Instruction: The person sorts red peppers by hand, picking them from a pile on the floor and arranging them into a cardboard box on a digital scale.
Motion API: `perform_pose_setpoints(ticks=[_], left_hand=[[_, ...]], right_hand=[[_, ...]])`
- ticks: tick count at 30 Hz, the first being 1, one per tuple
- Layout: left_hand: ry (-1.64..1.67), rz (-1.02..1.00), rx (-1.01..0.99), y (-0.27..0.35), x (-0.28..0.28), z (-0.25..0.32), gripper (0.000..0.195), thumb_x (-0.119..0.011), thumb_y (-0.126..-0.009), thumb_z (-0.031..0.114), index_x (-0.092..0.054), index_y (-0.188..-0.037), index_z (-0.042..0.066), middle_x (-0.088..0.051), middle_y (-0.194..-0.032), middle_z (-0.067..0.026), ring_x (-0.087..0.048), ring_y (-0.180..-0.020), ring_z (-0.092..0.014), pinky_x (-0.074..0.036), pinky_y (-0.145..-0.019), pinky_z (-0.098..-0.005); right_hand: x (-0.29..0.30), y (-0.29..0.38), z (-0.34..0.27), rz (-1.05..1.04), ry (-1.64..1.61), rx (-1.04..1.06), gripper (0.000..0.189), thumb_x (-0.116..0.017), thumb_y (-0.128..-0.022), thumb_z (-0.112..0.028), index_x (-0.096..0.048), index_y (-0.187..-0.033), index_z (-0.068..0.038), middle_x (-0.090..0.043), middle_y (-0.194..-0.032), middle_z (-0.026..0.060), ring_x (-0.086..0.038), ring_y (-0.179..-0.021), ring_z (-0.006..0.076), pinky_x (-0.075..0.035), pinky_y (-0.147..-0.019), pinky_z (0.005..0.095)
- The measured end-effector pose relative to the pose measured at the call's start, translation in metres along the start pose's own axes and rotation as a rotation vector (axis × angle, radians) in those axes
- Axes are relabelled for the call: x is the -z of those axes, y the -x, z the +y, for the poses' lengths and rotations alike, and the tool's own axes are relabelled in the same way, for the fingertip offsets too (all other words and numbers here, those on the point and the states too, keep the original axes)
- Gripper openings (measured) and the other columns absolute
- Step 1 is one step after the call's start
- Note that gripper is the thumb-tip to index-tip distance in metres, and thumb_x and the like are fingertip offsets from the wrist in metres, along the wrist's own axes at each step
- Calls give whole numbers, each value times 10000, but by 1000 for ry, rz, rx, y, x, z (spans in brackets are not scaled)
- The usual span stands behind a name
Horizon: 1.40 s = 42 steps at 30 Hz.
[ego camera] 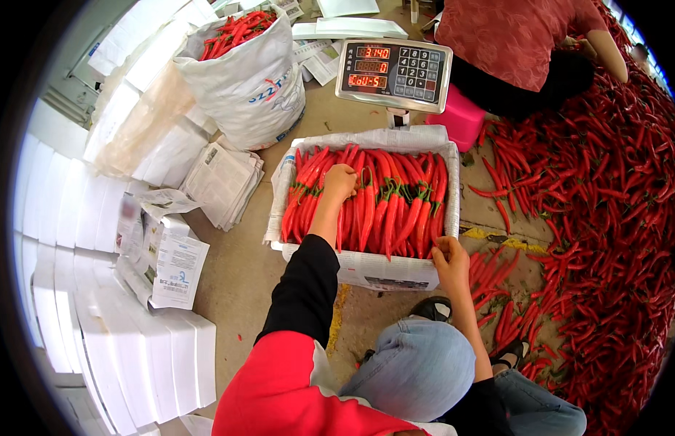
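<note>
A white foam box (277, 246) lined with newspaper (386, 140) stands before me, filled with long red chili peppers (394, 215). The peppers lie side by side in two rows, with green stems meeting along the middle. My left hand (340, 181) rests on the peppers left of centre, its fingers curled down by the stems; whether they grip a pepper is hidden. At the near right corner, my right hand (451, 260) has its thumb and fingers closed over the newspaper-covered rim. Behind the box rises a digital scale display (394, 74) with lit red figures.
Loose red chilies (604, 229) form a large heap on the right. A person (522, 43) bends there beside a pink stool (461, 117). At left are a woven sack (245, 92) of chilies, stacked newspapers (220, 182) and white foam boxes (146, 349).
</note>
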<state>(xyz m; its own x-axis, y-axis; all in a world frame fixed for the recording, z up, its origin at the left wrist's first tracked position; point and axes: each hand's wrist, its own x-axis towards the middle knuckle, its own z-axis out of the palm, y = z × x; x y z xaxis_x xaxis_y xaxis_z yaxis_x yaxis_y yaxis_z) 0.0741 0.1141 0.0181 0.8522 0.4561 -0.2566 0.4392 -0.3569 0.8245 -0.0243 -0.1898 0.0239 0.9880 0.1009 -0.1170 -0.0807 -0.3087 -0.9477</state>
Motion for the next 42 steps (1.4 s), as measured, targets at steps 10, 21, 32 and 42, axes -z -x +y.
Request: perform_pose_setpoints(ticks=[10, 21, 32, 42], left_hand=[[-225, 437, -529, 69, 24, 24, 129, -567, -831, 95, -636, -910, 20, -639, -860, -172, -609, -821, -343, -481, -737, -414], [75, -423, -413, 252, -90, -31, 162, -574, -834, 100, -603, -957, 0, -637, -822, -149, -627, -754, -262, -482, -684, -334], [-26, -1072, 13, 226, -210, -44, 266, -556, -859, 126, -583, -1074, -28, -647, -854, -89, -623, -721, -137, -500, -599, -272], [-163, -1219, 54, 261, -308, -24, 315, -580, -902, 189, -556, -1140, -17, -639, -1030, -113, -636, -927, -192, -517, -778, -281]], right_hand=[[73, 24, 25, 313, -240, -2, 162, -560, -885, -95, -585, -1016, -3, -594, -807, 39, -537, -652, 83, -452, -575, 237], [151, 180, 288, 427, 905, -620, 604, -742, -703, -225, -465, -1186, 10, -595, -1047, 246, -577, -1003, 374, -465, -852, 433], [144, 163, 274, 353, 470, -805, 503, -715, -710, -370, -611, -1027, 6, -646, -942, 212, -618, -873, 363, -476, -733, 437], [78, 155, 201, 372, -374, -397, 244, -653, -804, -150, -598, -980, 10, -627, -835, 93, -594, -696, 168, -467, -639, 299]])
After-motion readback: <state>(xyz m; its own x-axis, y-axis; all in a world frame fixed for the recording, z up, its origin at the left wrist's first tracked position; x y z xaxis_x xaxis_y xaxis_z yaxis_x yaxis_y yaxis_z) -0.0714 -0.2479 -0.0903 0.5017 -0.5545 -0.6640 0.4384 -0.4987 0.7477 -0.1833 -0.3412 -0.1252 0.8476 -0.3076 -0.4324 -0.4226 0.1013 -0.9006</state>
